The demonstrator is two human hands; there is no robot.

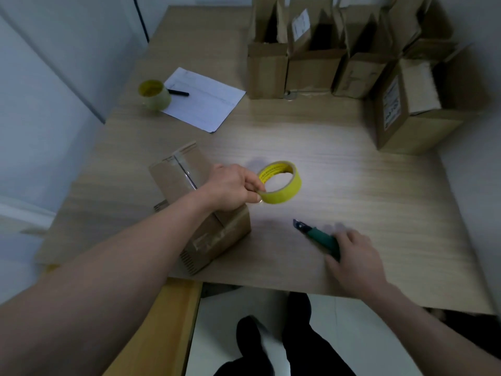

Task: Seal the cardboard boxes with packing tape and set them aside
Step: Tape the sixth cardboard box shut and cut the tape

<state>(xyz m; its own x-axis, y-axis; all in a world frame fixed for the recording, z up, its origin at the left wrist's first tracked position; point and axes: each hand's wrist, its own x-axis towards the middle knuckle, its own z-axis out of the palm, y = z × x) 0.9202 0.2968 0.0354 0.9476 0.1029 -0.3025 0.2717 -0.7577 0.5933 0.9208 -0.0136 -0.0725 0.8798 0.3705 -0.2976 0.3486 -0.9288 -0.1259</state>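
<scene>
Head view: taped cardboard box lies near the table's front left edge. Left hand over it pinches a yellow tape roll by the rim. Right hand, fingers loosely spread, rests on a green utility knife near front edge. Open boxes along far edge, second tape roll, paper and pen at far left

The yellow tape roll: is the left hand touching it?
Touching. The head view shows the left hand pinching the yellow tape roll's near rim between thumb and fingers.
</scene>
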